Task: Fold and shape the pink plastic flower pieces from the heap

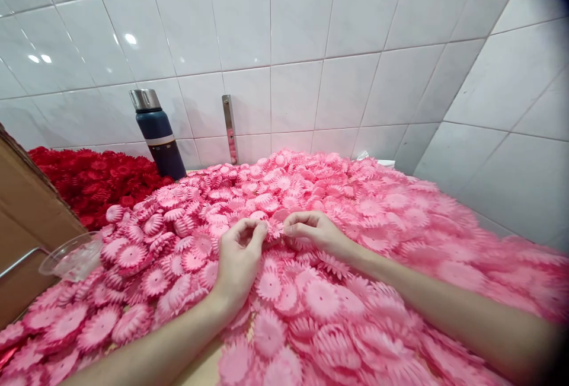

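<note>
No lettering, brand or number can be read in view. The dark blue steel-capped bottle carries a pale band and small marks below it, too tiny to make out.

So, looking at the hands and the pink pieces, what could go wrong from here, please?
1. The left hand and right hand have their fingertips close together among thin, frilly pink pieces; a hard pull might tear or crease one.
2. The bottle stands right behind the heaped pink pieces, so a shove through the heap could perhaps tip it.
3. The red pieces lie near the pink ones, so the colours might mix.
</note>
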Action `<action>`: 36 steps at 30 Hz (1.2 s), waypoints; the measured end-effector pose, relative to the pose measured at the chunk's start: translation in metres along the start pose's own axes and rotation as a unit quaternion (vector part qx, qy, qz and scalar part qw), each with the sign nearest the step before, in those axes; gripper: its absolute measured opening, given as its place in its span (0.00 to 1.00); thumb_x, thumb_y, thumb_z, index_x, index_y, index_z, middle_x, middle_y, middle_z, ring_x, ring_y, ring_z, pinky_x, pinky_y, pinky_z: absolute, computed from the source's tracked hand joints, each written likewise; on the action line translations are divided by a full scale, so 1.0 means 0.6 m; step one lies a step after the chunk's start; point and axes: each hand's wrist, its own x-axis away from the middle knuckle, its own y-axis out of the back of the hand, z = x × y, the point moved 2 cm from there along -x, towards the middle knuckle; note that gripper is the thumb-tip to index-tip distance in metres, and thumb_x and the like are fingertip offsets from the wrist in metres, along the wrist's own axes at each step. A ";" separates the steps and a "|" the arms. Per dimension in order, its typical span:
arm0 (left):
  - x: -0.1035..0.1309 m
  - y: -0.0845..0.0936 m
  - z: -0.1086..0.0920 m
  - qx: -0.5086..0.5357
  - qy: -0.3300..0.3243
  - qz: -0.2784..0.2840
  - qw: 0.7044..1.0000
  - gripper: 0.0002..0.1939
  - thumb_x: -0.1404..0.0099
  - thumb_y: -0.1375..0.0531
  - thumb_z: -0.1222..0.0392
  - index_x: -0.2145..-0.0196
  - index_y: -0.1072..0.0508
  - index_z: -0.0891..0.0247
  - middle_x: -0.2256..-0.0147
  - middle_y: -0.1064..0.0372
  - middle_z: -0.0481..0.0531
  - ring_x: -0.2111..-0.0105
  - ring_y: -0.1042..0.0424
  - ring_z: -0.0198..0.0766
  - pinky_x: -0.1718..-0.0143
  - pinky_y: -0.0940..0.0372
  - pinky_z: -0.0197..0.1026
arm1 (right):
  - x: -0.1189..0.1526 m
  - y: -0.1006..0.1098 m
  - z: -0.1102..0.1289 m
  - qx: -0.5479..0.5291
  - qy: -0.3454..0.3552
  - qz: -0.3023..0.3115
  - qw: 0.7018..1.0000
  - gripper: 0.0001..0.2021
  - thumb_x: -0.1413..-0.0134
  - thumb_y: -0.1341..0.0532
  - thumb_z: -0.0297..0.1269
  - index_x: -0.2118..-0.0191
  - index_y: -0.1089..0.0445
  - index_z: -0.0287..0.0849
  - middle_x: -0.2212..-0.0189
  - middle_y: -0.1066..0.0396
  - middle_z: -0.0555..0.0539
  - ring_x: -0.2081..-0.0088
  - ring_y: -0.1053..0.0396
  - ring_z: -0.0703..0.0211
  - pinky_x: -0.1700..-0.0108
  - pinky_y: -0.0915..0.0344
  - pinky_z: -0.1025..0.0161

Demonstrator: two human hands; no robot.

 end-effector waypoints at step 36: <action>-0.006 0.009 0.017 0.057 0.022 -0.080 0.995 0.13 0.41 0.41 0.51 0.69 0.31 0.65 0.70 0.34 0.50 0.68 0.32 0.35 0.66 0.33 0.36 | 0.008 -0.006 0.011 -0.062 0.028 0.110 0.992 0.17 0.53 0.36 0.40 0.81 0.43 0.40 0.68 0.27 0.42 0.66 0.28 0.55 0.64 0.32 0.57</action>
